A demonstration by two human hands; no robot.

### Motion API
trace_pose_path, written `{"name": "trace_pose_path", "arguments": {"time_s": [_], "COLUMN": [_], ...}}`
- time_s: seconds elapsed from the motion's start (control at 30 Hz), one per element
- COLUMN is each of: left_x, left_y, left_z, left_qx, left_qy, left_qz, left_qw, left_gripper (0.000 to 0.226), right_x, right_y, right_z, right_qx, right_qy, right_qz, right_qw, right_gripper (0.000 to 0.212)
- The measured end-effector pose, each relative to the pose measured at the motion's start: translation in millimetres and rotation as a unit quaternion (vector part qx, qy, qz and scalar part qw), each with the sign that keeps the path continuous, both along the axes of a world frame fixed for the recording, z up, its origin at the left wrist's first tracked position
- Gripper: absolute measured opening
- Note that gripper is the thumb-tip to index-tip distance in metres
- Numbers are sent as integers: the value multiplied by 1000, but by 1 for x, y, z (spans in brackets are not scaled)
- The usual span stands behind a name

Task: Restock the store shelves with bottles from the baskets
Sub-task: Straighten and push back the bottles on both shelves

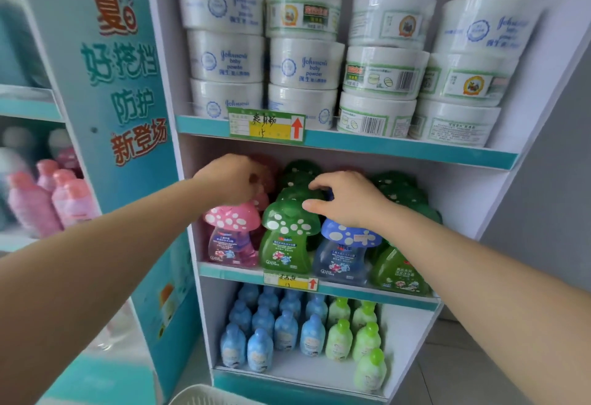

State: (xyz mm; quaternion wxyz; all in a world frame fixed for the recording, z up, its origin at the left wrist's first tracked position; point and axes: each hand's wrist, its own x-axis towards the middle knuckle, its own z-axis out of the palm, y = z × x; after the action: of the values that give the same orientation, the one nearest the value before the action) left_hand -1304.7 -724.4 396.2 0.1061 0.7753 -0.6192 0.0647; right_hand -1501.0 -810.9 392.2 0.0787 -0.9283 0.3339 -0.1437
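Observation:
Mushroom-capped bottles fill the middle shelf (348, 291) in rows: pink (231, 235), green (289, 238), blue (347, 251) and green again (399, 272). My left hand (228, 180) reaches in above the front pink bottle, fingers curled over a red-pink cap (267, 177) in the row behind. My right hand (347, 201) is over the blue row, thumb and fingers around a blue cap (330, 195) behind the front one, fingertips touching the green caps beside it. The bottle bodies under both hands are hidden.
White powder tubs (303, 62) are stacked on the top shelf. Small blue bottles (260, 345) and light green bottles (366, 339) stand on the bottom shelf. A white basket rim (204, 397) shows at the bottom edge. Pink bottles (48, 200) are on the left unit, past the teal side panel (124, 91).

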Motion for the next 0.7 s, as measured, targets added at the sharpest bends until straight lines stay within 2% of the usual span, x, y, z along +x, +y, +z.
{"name": "trace_pose_path", "arguments": {"time_s": [0.1, 0.23, 0.4, 0.7], "left_x": [0, 4, 8, 10], "left_y": [18, 28, 29, 27], "left_z": [-4, -12, -16, -18], "left_qx": [26, 83, 79, 75], "left_qy": [1, -37, -65, -56], "left_qz": [1, -21, -33, -36], "left_qw": [1000, 996, 994, 995], "left_gripper": [31, 42, 44, 47], "right_x": [4, 14, 25, 22], "right_y": [13, 23, 26, 26], "right_z": [-2, -9, -17, -11], "right_qx": [0, -20, -80, -50], "right_qy": [38, 68, 106, 117], "right_qz": [10, 8, -4, 7], "right_qw": [999, 997, 991, 992], "right_gripper": [57, 63, 59, 64]}}
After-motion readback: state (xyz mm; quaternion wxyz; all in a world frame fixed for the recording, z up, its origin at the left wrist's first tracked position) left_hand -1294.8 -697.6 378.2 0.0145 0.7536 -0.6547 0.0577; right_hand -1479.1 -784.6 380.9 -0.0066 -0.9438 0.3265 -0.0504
